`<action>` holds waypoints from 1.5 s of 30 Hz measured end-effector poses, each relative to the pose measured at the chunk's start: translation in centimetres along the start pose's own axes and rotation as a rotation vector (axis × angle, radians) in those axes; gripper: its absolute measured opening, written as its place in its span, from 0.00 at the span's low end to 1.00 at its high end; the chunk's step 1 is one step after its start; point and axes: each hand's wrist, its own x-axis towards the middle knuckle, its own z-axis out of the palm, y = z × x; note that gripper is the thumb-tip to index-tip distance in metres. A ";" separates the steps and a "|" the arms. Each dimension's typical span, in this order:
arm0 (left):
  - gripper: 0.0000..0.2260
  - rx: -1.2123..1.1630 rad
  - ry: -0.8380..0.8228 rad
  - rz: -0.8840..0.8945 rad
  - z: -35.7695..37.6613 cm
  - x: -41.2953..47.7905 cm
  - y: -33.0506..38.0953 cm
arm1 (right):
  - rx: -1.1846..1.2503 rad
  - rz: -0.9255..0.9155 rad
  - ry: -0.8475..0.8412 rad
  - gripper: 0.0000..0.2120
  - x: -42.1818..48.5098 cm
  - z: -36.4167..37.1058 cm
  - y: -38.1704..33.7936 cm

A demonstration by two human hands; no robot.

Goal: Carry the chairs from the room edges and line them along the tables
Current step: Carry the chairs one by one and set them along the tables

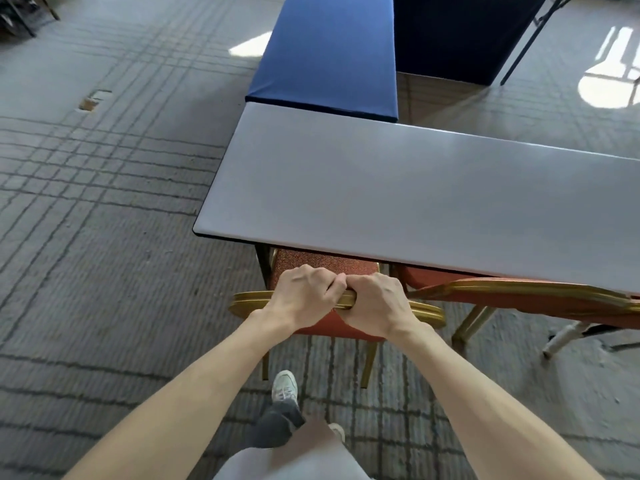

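A red-cushioned chair with a gold frame [322, 263] stands at the left end of the grey table [415, 195], its seat partly under the tabletop. My left hand [301, 297] and my right hand [375, 303] grip the top rail of its backrest side by side, fingers curled over the gold edge. A second red and gold chair [526, 297] stands to its right, also tucked against the table's near edge.
A blue-covered table [329, 53] butts against the grey table's far left corner, with a dark-draped table [460, 32] behind it. Patterned grey carpet [104, 202] lies to the left. My foot in a pale shoe [284, 386] is behind the chair. Dark chair legs [20, 15] show at top left.
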 end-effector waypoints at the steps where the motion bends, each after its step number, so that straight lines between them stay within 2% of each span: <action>1: 0.21 -0.012 0.031 0.018 0.3 0.0 0.2 | -0.002 -0.001 0.002 0.05 0.1 -0.1 0.6; 7: 0.18 -0.025 0.275 0.073 2.6 0.7 0.6 | 0.007 -0.046 -0.043 0.03 1.4 -0.4 2.4; 9: 0.18 0.032 0.303 0.098 2.7 1.7 0.3 | 0.014 -0.073 -0.058 0.03 2.0 -0.9 2.7; 14: 0.22 0.110 0.321 0.118 1.4 5.6 0.3 | 0.033 -0.022 0.044 0.06 4.6 -2.6 3.8; 24: 0.23 0.050 0.300 0.149 0.3 7.5 -0.3 | 0.040 0.045 0.101 0.17 6.1 -3.4 3.3; 31: 0.23 0.006 0.301 0.145 0.9 7.1 -0.5 | 0.012 0.069 0.113 0.04 5.9 -2.4 3.3; 34: 0.24 0.014 0.265 0.141 1.7 6.9 -1.3 | 0.025 0.065 0.121 0.02 5.7 -1.3 3.2; 39: 0.23 -0.004 0.196 0.091 2.4 8.0 -3.7 | 0.014 0.092 0.060 0.04 7.3 0.7 2.5; 45: 0.22 0.000 0.120 0.133 4.3 9.4 -5.4 | -0.052 0.071 0.015 0.10 8.7 2.9 3.4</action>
